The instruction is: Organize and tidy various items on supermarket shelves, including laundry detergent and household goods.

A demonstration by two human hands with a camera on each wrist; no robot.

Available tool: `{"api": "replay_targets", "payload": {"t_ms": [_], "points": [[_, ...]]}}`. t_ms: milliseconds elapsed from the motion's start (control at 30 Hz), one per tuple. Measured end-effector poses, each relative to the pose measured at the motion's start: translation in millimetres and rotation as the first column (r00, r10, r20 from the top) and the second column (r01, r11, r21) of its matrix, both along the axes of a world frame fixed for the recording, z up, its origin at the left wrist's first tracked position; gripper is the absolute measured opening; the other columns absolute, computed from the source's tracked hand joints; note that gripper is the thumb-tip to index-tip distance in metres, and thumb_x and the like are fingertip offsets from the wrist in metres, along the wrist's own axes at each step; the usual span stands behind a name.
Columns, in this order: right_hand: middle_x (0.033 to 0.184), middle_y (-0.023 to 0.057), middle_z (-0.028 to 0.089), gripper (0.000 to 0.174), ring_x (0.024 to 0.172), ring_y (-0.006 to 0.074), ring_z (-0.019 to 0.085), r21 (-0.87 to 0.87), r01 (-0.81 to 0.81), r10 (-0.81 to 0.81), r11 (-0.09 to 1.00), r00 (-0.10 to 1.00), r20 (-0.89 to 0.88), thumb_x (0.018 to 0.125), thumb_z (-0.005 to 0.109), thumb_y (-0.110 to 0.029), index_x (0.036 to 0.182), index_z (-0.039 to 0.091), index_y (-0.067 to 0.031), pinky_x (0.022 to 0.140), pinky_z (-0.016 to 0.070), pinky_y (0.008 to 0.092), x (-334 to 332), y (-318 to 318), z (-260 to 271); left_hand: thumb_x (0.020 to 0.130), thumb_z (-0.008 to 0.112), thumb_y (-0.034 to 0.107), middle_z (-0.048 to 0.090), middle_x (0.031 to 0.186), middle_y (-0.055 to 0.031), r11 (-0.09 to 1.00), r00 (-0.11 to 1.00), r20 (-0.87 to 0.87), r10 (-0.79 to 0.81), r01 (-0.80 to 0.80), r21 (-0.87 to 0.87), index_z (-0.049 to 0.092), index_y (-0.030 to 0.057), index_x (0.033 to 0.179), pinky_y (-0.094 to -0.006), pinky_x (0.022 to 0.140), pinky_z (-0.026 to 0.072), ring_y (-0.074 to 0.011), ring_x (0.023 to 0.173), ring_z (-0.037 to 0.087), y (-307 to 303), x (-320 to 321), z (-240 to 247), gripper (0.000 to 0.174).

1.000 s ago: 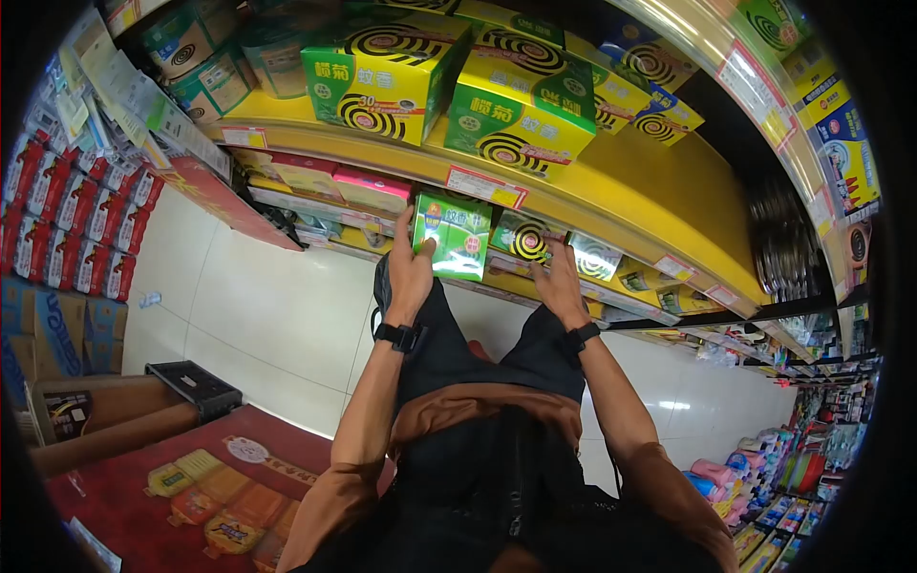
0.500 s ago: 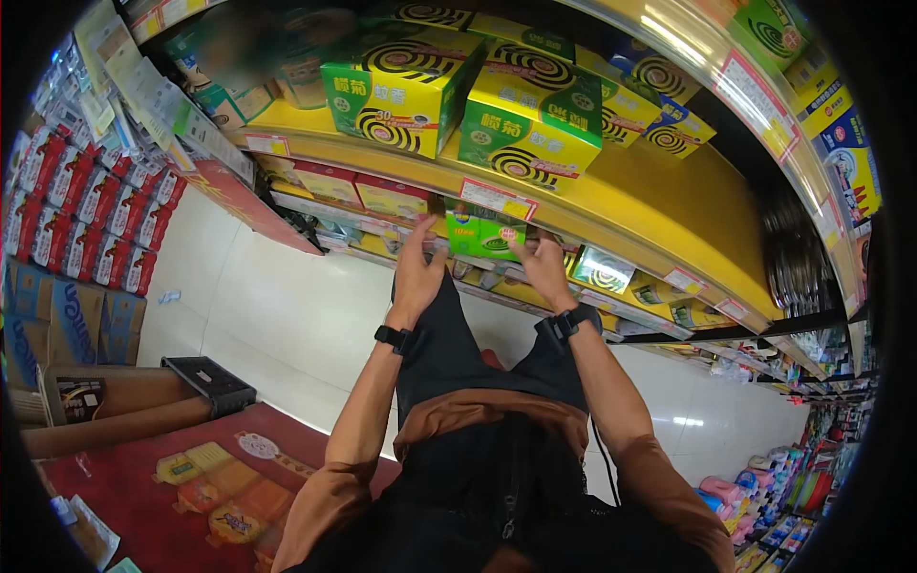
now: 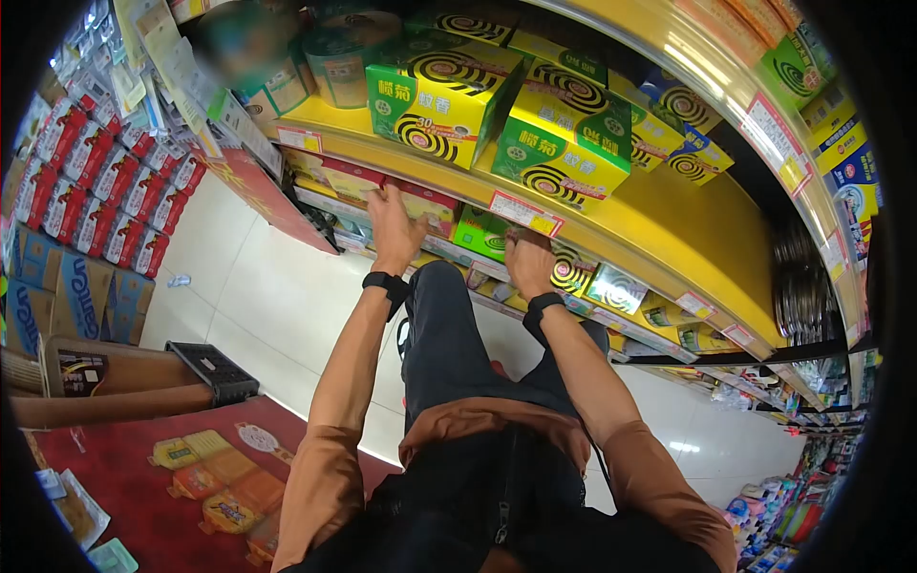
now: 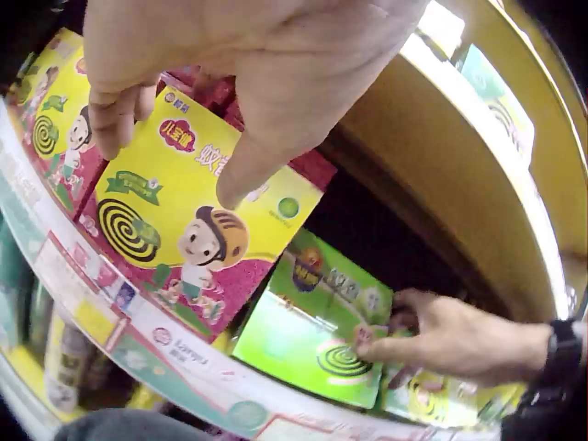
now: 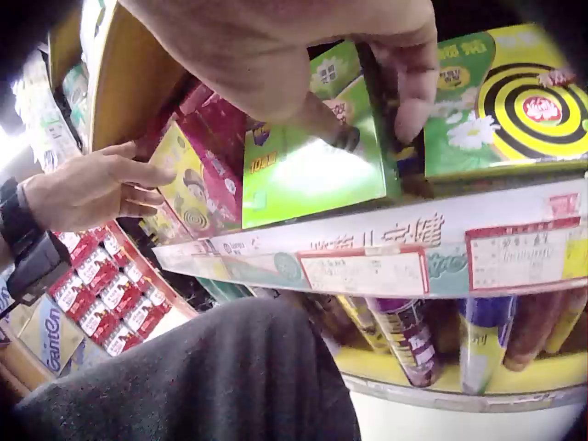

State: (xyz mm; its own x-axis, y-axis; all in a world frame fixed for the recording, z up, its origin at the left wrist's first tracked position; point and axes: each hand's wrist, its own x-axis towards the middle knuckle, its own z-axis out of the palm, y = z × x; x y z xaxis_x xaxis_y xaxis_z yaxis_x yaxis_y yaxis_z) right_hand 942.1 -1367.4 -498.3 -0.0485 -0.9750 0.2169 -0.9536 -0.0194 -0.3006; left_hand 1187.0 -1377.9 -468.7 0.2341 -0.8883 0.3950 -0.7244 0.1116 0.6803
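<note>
On the lower shelf, my left hand (image 3: 394, 229) grips a yellow-and-pink box (image 4: 175, 248), its thumb on the front and its fingers near the left edge in the left wrist view. Directly right of that box stands a green box (image 3: 480, 232), upright on the shelf. My right hand (image 3: 530, 263) grips the green box (image 5: 308, 175) by its right side. Its thumb lies on the front and its other fingers reach into the narrow gap beside a yellow-and-green box (image 5: 514, 110) with a black spiral.
Above the hands juts the yellow upper shelf (image 3: 659, 239) with large coil boxes (image 3: 564, 143) near its edge. A red display panel (image 3: 248, 201) stands left. Below the boxes are bottles (image 5: 404, 340). A black crate (image 3: 215, 371) sits on the floor at left.
The green box has gone from between both hands to a place deeper on the lower shelf. My left hand has left it and moved onto the yellow-and-pink box; my right hand stays on it.
</note>
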Motion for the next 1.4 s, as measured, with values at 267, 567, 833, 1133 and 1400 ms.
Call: {"api": "replay_targets", "payload": {"t_ms": [267, 567, 833, 1133, 1400], "points": [[0.104, 0.0253, 0.067, 0.034, 0.093, 0.0426, 0.067, -0.174, -0.003, 0.003, 0.985, 1.000, -0.001, 0.086, 0.071, -0.026, 0.107, 0.067, 0.0002, 0.078, 0.0545, 0.0522, 6, 5, -1, 0.082, 0.067, 0.014, 0.050, 0.107, -0.0144, 0.998, 0.753, 0.657, 0.044, -0.001, -0.065, 0.059, 0.0104, 0.117, -0.0413, 0.086, 0.0404, -0.0321, 0.104, 0.050, 4, 19, 4, 0.036], [0.114, 0.0351, 0.057, 0.062, 0.104, 0.0512, 0.056, 0.314, -0.104, 0.107, 0.944, 0.994, 0.007, 0.083, 0.074, -0.022, 0.130, 0.049, 0.0109, 0.090, 0.0453, 0.0558, 11, 22, 36, 0.082, 0.064, 0.011, 0.056, 0.114, -0.0093, 0.947, 0.722, 0.691, 0.022, 0.206, -0.245, 0.060, 0.0112, 0.115, -0.0439, 0.094, 0.0414, -0.0313, 0.111, 0.051, -2, 35, -5, 0.033], [0.129, 0.0264, 0.044, 0.072, 0.122, 0.0437, 0.041, -0.226, -0.323, 0.366, 0.919, 0.912, 0.186, 0.080, 0.071, -0.009, 0.145, 0.040, 0.0007, 0.104, 0.0372, 0.0499, 39, 60, 59, 0.078, 0.071, 0.004, 0.062, 0.110, -0.0103, 0.912, 0.850, 0.457, -0.261, 0.372, -0.171, 0.064, 0.0069, 0.103, -0.0460, 0.095, 0.0429, -0.0342, 0.111, 0.053, 35, 54, 11, 0.026], [0.126, 0.0192, 0.062, 0.061, 0.115, 0.0287, 0.061, -0.001, -0.553, 0.396, 0.833, 0.596, 0.699, 0.089, 0.074, -0.024, 0.138, 0.048, 0.0011, 0.103, 0.0458, 0.0411, 49, 67, 68, 0.088, 0.075, 0.009, 0.066, 0.111, -0.0074, 0.870, 0.703, -0.608, -0.368, 0.491, 0.042, 0.065, 0.0004, 0.118, -0.0294, 0.091, 0.0506, -0.0158, 0.103, 0.062, 84, 49, 41, 0.033], [0.117, 0.0104, 0.069, 0.050, 0.102, 0.0119, 0.067, 0.194, -0.427, -0.087, 0.883, 0.257, 0.962, 0.092, 0.074, -0.013, 0.133, 0.051, 0.0035, 0.088, 0.0545, 0.0278, -16, 124, 94, 0.094, 0.070, 0.006, 0.069, 0.114, -0.0089, 0.796, 0.355, -0.899, -0.255, 0.605, 0.013, 0.051, 0.0008, 0.131, -0.0270, 0.090, 0.0539, -0.0125, 0.102, 0.066, 99, -40, 50, 0.042]]}}
